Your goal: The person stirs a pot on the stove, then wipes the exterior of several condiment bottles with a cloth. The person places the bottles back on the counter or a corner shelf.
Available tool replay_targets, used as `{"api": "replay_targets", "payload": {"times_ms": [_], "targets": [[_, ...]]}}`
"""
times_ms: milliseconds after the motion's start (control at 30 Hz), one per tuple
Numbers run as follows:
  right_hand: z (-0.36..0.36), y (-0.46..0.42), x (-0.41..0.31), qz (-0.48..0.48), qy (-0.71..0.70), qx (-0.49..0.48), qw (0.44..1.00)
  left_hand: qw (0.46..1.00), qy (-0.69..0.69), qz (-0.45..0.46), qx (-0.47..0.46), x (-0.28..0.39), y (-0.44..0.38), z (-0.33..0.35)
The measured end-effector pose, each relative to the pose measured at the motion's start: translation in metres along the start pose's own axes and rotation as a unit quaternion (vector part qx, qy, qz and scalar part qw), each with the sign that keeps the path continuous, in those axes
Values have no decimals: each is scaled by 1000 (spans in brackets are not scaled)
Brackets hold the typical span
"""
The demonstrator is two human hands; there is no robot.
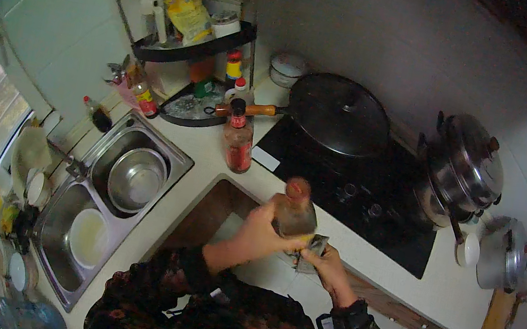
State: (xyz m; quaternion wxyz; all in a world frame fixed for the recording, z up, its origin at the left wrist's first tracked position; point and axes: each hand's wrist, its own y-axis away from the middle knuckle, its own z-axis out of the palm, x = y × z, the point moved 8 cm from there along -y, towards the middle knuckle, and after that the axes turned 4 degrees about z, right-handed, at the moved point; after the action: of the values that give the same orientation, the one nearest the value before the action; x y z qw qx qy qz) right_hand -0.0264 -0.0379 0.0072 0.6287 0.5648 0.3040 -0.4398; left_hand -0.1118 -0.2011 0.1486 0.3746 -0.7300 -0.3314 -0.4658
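Note:
My left hand (255, 231) grips a squarish bottle (295, 217) with a red cap, held in front of the counter's edge. The cap points up and away from me. In my right hand (328, 269) is a dark grey cloth (316, 246), pinched close against the bottle's lower part. The fingers partly hide the bottle's lower end. Beyond my hands, a second bottle (238, 144) with a dark cap and red label stands upright on the counter (210, 140).
Left is a double steel sink (111, 249) with a metal pot (138, 180) and a pale bowl (89, 238). A lidded pan (339, 117) sits on the black cooktop (389, 227), its wooden handle (251, 110) pointing left. Steel pots (473, 163) stand right; a corner shelf (193, 51) holds packets.

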Motion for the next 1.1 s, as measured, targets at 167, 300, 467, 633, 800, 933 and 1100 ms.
{"api": "replay_targets", "payload": {"times_ms": [167, 300, 467, 633, 800, 933, 1100], "targets": [[-24, 1, 13, 63, -28, 81, 994, 998, -62, -2, 31, -60, -38, -22], [-43, 18, 20, 65, -73, 156, 983, 998, -44, -34, 20, -106, -65, -30], [-65, 48, 42, 60, -115, 230, 964, 998, 28, -48, 31, -136, -77, -34], [-76, 61, 50, 70, -115, 250, 959, 999, -10, -31, 32, -154, -83, -37], [-73, 59, 49, 68, -117, 240, 961, 999, -14, -30, 26, -166, -89, -38], [-69, 53, 47, 75, -113, 227, 964, 999, -28, -34, 3, -161, -99, -39], [-68, 45, 50, 92, -105, 210, 968, 1000, -2, -16, -19, -182, -99, -36]]}}
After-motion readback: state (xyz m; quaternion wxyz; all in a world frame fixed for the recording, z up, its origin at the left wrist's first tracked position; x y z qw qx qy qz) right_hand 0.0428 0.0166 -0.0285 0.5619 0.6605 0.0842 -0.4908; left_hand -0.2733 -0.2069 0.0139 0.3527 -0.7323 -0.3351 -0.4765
